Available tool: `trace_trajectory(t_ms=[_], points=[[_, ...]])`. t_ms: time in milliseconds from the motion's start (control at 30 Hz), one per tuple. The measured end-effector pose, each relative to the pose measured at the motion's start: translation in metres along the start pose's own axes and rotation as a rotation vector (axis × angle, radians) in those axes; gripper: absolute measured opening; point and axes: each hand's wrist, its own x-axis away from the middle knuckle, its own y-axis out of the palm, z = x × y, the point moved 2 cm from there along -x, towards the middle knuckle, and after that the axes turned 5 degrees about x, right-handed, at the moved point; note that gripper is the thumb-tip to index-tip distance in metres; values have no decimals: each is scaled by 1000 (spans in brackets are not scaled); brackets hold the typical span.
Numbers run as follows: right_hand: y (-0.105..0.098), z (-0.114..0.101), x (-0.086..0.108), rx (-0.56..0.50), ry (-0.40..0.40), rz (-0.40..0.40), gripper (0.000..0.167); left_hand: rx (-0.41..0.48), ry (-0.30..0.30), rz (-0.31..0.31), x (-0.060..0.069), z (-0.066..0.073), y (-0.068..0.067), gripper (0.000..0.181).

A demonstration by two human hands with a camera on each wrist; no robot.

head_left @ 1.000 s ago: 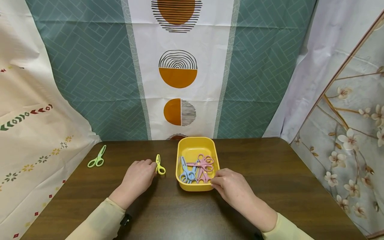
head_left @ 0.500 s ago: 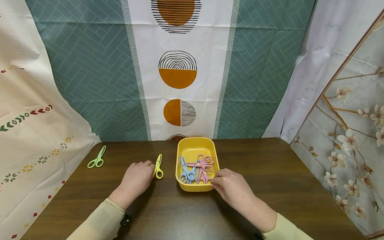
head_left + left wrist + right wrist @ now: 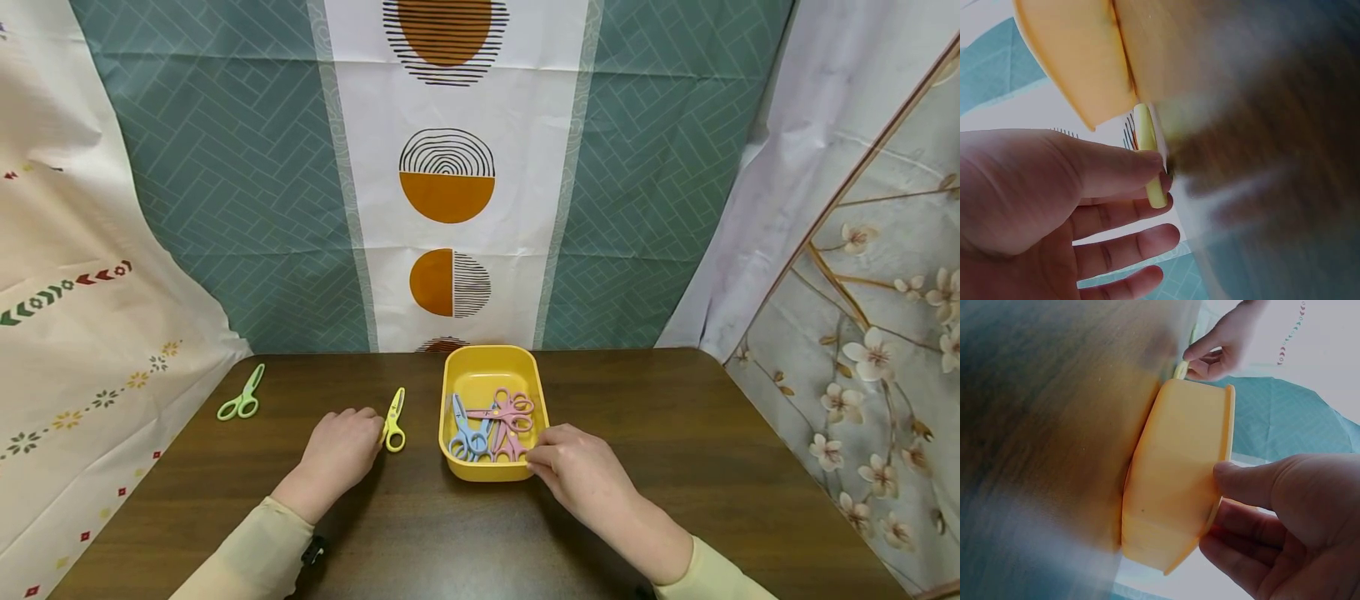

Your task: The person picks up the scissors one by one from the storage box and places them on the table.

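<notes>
Yellow scissors (image 3: pixel 394 422) lie on the table left of a yellow bin (image 3: pixel 489 472). My left hand (image 3: pixel 341 454) pinches their near-left handle between thumb and fingers; in the left wrist view the yellow scissors (image 3: pixel 1158 195) show edge-on in the left hand (image 3: pixel 1054 194). My right hand (image 3: pixel 588 467) grips the bin's near right corner, thumb outside the rim and fingers over it, as the right wrist view shows with the right hand (image 3: pixel 1310 519) on the yellow bin (image 3: pixel 1179 444). Inside the bin lie blue scissors (image 3: pixel 468 435) and pink scissors (image 3: pixel 506 411), partly overlapping.
Green scissors (image 3: pixel 242 403) lie at the far left of the brown table (image 3: pixel 465 542). A patterned curtain (image 3: pixel 450 283) hangs behind the table's back edge, with printed cloths at the left and right sides.
The yellow scissors have turned, their blades now leaning to the right, and my left hand has shifted slightly left. My right hand and the bin have stayed in place.
</notes>
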Motion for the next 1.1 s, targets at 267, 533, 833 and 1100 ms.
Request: trace_trajectory(t_ms=[267, 533, 833, 1100], points=[[-1, 0, 0, -2, 13, -12, 12, 15, -5, -35, 1, -1, 2, 27], [-1, -1, 1, -1, 6, -2, 13, 12, -26, -54, 0, -1, 3, 25], [-1, -1, 0, -7, 2, -5, 13, 13, -51, -75, 0, 1, 0, 26], [-2, -2, 0, -5, 4, -4, 13, -56, -29, 3, 1, 17, -11, 20]])
